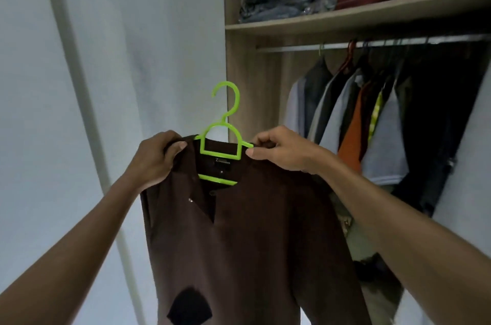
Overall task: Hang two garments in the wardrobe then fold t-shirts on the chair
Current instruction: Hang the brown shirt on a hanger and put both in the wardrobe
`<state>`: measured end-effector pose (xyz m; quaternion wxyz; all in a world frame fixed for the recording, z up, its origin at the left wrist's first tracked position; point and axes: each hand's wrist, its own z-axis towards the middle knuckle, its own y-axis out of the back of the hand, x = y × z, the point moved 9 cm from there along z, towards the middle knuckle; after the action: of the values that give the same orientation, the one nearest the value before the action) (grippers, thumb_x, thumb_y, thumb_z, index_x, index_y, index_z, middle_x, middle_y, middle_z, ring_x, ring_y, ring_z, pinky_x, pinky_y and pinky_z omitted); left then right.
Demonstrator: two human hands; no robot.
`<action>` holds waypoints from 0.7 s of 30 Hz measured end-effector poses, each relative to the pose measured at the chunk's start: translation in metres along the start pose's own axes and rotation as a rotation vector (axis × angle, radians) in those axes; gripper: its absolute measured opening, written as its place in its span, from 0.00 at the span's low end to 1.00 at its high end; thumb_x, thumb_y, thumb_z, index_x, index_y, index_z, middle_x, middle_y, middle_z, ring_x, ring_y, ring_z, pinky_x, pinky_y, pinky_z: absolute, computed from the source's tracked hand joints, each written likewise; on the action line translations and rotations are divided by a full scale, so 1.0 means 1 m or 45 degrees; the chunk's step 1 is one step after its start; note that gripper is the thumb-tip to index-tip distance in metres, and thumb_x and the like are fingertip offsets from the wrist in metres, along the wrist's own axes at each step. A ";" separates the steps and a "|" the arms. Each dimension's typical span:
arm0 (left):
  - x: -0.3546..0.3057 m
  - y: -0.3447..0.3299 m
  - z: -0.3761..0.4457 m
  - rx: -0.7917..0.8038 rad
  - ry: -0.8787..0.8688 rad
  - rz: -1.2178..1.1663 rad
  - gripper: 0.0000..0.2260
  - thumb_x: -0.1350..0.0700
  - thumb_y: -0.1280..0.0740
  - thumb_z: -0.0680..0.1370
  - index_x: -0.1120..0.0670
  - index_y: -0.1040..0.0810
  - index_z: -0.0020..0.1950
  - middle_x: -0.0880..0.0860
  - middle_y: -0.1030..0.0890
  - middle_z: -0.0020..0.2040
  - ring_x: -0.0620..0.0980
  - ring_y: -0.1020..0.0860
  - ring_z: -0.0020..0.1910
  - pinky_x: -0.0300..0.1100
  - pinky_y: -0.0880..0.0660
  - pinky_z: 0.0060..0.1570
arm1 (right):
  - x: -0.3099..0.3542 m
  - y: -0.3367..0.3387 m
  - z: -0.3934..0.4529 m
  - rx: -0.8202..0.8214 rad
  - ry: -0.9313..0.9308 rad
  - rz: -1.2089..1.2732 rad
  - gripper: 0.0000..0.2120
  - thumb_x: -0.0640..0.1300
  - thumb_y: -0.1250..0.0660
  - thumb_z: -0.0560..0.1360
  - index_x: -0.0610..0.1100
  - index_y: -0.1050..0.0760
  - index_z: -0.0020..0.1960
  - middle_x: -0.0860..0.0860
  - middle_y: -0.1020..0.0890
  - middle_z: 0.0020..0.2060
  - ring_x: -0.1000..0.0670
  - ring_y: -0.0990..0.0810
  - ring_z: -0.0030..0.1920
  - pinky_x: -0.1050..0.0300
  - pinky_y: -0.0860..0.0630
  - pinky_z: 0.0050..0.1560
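Note:
A dark brown shirt (255, 239) hangs on a bright green plastic hanger (225, 136) in front of me, its hook pointing up. My left hand (156, 159) grips the shirt's left shoulder over the hanger arm. At the right shoulder, my right hand (281, 149) pinches the fabric and the hanger's end. The open wardrobe stands to the right, with its metal rail (297, 46) above and behind the shirt. No chair or t-shirts are in view.
Several garments (353, 122) hang on the rail's right part; its left end near the wardrobe side panel (239, 64) carries none. A shelf (345, 19) above holds folded clothes. A pale wall and door frame fill the left.

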<state>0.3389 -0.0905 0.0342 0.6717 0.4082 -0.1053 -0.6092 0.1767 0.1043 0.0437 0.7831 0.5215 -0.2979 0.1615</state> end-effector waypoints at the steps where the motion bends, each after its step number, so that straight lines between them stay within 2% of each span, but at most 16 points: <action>1: 0.007 -0.012 0.015 0.006 -0.021 -0.022 0.07 0.54 0.38 0.83 0.53 0.22 0.49 0.51 0.20 0.43 0.51 0.23 0.44 0.38 0.32 0.42 | -0.008 0.000 0.012 0.012 -0.036 0.076 0.10 0.49 0.31 0.79 0.44 0.16 0.50 0.42 0.15 0.45 0.49 0.18 0.45 0.47 0.21 0.51; 4: 0.026 -0.044 0.056 0.021 -0.076 -0.112 0.07 0.55 0.38 0.83 0.54 0.22 0.50 0.52 0.20 0.44 0.52 0.23 0.44 0.43 0.31 0.44 | -0.023 0.004 0.044 0.027 -0.111 0.288 0.07 0.42 0.32 0.81 0.43 0.17 0.55 0.43 0.14 0.49 0.47 0.16 0.48 0.54 0.19 0.52; 7: 0.046 -0.073 0.102 0.071 -0.151 -0.169 0.07 0.56 0.39 0.83 0.55 0.22 0.51 0.52 0.20 0.45 0.52 0.23 0.45 0.44 0.30 0.45 | -0.033 0.008 0.081 0.053 -0.176 0.389 0.09 0.39 0.34 0.81 0.41 0.19 0.60 0.41 0.14 0.51 0.43 0.15 0.51 0.52 0.19 0.54; 9: 0.056 -0.091 0.133 0.093 -0.193 -0.200 0.07 0.56 0.39 0.84 0.55 0.22 0.52 0.52 0.20 0.45 0.52 0.23 0.45 0.43 0.31 0.45 | -0.039 0.014 0.105 0.046 -0.220 0.433 0.11 0.37 0.35 0.81 0.41 0.20 0.62 0.45 0.13 0.46 0.46 0.14 0.46 0.56 0.18 0.48; 11: 0.064 -0.106 0.165 0.093 -0.241 -0.241 0.07 0.56 0.40 0.84 0.56 0.22 0.53 0.52 0.21 0.46 0.52 0.24 0.46 0.42 0.32 0.45 | -0.045 0.020 0.131 -0.021 -0.237 0.433 0.13 0.35 0.37 0.81 0.44 0.20 0.62 0.45 0.13 0.46 0.49 0.15 0.44 0.56 0.19 0.48; 13: 0.070 -0.122 0.195 0.097 -0.262 -0.297 0.10 0.53 0.41 0.83 0.56 0.23 0.53 0.52 0.22 0.46 0.51 0.24 0.46 0.43 0.31 0.45 | -0.053 0.028 0.154 -0.107 -0.235 0.441 0.14 0.34 0.37 0.80 0.45 0.19 0.61 0.40 0.15 0.52 0.47 0.17 0.48 0.50 0.20 0.55; 15: 0.073 -0.140 0.222 0.113 -0.263 -0.337 0.14 0.49 0.44 0.81 0.57 0.23 0.53 0.53 0.22 0.47 0.52 0.24 0.47 0.46 0.29 0.46 | -0.064 0.037 0.172 -0.186 -0.251 0.490 0.14 0.33 0.37 0.79 0.43 0.19 0.61 0.38 0.16 0.54 0.46 0.17 0.51 0.50 0.21 0.59; 17: 0.075 -0.160 0.250 0.124 -0.261 -0.364 0.14 0.50 0.43 0.82 0.58 0.24 0.53 0.54 0.22 0.47 0.53 0.24 0.47 0.49 0.28 0.47 | -0.076 0.049 0.189 -0.279 -0.273 0.502 0.14 0.33 0.37 0.79 0.41 0.19 0.61 0.40 0.16 0.51 0.47 0.17 0.52 0.53 0.22 0.58; 21: 0.071 -0.196 0.299 0.117 -0.273 -0.439 0.13 0.50 0.44 0.81 0.57 0.25 0.50 0.53 0.24 0.44 0.52 0.25 0.44 0.43 0.34 0.43 | -0.101 0.073 0.223 -0.434 -0.306 0.486 0.13 0.32 0.37 0.79 0.38 0.19 0.60 0.42 0.17 0.49 0.48 0.19 0.50 0.59 0.23 0.53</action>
<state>0.0216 -0.2652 0.0691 0.5233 0.3830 -0.1325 -0.7496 -0.0088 -0.0639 0.0940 0.7739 0.3323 -0.5043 0.1907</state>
